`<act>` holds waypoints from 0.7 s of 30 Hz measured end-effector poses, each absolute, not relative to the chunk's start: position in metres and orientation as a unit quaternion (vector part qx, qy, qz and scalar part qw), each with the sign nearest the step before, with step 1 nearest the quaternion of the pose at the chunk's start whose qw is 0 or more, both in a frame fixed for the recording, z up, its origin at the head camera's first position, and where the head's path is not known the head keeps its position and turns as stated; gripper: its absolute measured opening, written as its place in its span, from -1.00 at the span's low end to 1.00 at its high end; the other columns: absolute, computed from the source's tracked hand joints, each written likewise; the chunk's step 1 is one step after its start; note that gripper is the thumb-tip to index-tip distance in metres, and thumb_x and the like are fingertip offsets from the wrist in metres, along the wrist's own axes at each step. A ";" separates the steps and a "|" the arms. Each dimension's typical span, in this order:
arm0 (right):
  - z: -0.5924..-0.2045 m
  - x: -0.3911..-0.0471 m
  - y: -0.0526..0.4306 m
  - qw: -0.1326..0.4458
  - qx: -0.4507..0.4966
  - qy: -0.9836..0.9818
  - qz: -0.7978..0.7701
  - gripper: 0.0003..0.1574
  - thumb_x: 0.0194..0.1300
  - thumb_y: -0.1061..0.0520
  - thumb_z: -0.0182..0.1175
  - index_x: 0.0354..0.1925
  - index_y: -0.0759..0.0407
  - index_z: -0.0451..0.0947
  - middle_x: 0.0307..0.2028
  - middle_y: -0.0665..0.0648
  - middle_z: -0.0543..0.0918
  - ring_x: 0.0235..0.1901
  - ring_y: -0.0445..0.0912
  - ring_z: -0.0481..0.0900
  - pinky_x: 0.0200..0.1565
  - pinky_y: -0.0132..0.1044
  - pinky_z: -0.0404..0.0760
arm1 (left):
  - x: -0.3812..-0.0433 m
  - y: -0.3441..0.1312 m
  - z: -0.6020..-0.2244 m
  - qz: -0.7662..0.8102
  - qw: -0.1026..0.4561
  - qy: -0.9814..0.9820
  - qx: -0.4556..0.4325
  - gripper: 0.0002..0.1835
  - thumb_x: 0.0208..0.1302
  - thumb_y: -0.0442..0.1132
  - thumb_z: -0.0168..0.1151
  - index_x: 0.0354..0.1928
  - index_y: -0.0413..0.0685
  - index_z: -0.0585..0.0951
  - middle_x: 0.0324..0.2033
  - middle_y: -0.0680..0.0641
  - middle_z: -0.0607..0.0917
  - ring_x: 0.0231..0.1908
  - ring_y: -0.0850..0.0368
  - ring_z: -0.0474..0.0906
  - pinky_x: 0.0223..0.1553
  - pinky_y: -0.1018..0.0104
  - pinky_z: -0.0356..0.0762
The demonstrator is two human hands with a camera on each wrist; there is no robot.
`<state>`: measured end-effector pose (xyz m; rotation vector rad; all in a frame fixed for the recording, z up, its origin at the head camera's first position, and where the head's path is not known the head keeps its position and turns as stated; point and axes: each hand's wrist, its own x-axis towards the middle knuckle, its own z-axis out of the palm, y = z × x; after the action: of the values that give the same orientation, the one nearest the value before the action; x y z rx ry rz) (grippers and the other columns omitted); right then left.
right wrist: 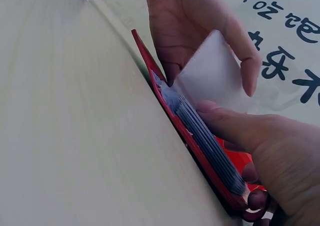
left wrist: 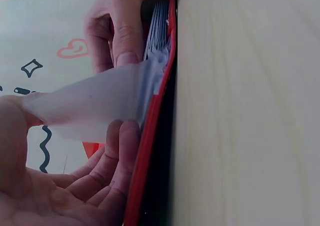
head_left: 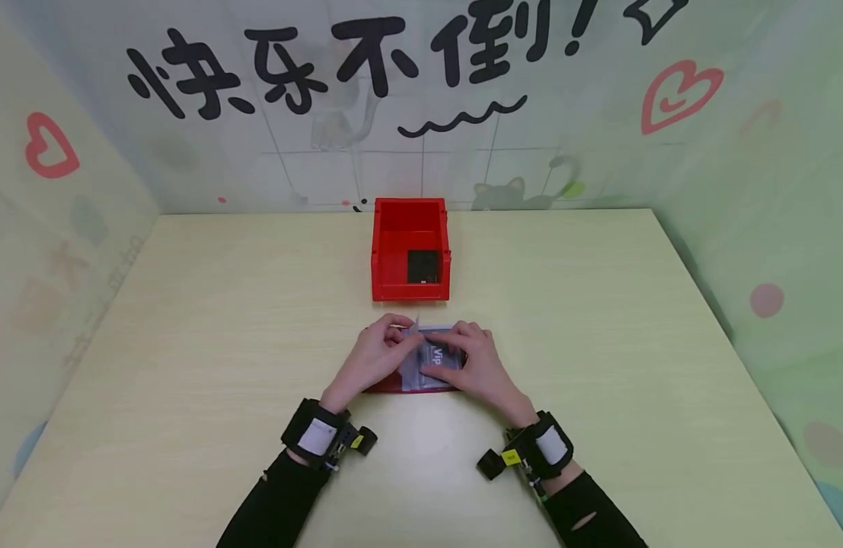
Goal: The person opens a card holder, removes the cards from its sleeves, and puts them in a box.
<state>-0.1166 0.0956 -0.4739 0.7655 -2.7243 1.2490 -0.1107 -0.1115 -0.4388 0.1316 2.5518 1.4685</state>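
A red-covered card holder (head_left: pixel 385 383) lies spread on the table with its clear plastic sleeves showing. A card marked "Vip" (head_left: pixel 438 355) shows through the sleeves on its right half. One translucent sleeve (left wrist: pixel 92 103) stands up from the fold, between the thumb and fingers of my left hand (head_left: pixel 378 354), which holds it. My right hand (head_left: pixel 484 365) grips the right half, thumb on the stack of sleeves (right wrist: pixel 212 148) and fingers around the outer edge. The sleeve stack is thick on the right side, while the left red cover (left wrist: pixel 147 141) carries little.
Just behind the card holder stands a red bin (head_left: pixel 410 293), with a flat black square (head_left: pixel 423 266) inside it. The pale wooden table (head_left: pixel 222 320) meets printed wall sheets at the back and both sides. Each wrist carries a strapped black camera.
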 end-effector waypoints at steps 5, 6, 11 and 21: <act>-0.473 -0.122 0.103 0.020 0.224 -0.894 0.387 -0.25 0.03 -0.07 0.56 0.19 0.07 0.63 -0.08 0.14 0.43 -0.02 0.00 0.29 -0.03 -0.14 0.27 | -0.112 -0.120 -0.439 0.477 0.100 0.872 0.057 -0.58 0.37 -0.19 0.28 0.19 -0.22 0.55 -0.04 -0.24 0.74 -0.13 -0.06 0.71 -0.05 0.14 0.72; -0.472 -0.122 0.105 0.015 0.217 -0.900 0.379 -0.22 0.02 -0.09 0.56 0.21 0.07 0.62 -0.04 0.15 0.42 0.01 0.02 0.28 0.01 -0.11 0.27 | -0.113 -0.122 -0.438 0.473 0.102 0.874 0.052 -0.59 0.37 -0.19 0.29 0.19 -0.22 0.57 0.00 -0.24 0.73 -0.10 -0.07 0.71 -0.04 0.11 0.72; -0.466 -0.126 0.118 -0.021 0.183 -0.916 0.356 -0.18 0.04 -0.14 0.54 0.25 0.04 0.59 0.01 0.15 0.46 0.10 0.05 0.31 0.14 0.01 0.30 | -0.114 -0.129 -0.433 0.459 0.126 0.880 0.009 -0.57 0.30 -0.18 0.37 0.16 -0.18 0.59 -0.10 -0.20 0.76 -0.27 0.03 0.67 -0.24 0.28 0.68; -0.464 -0.128 0.126 -0.041 0.196 -0.916 0.346 -0.20 0.08 -0.14 0.50 0.28 -0.02 0.56 -0.10 0.13 0.54 0.03 0.00 0.37 0.14 0.01 0.26 | -0.110 -0.132 -0.426 0.409 0.097 0.907 -0.017 -0.31 0.19 -0.20 0.47 0.34 -0.10 0.40 -0.42 -0.15 0.60 -0.44 0.07 0.48 -0.44 0.37 0.42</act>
<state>-0.1280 0.1265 -0.4641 0.6322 -2.9568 1.1176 -0.1100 -0.1316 -0.4264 -0.0507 2.6866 1.2111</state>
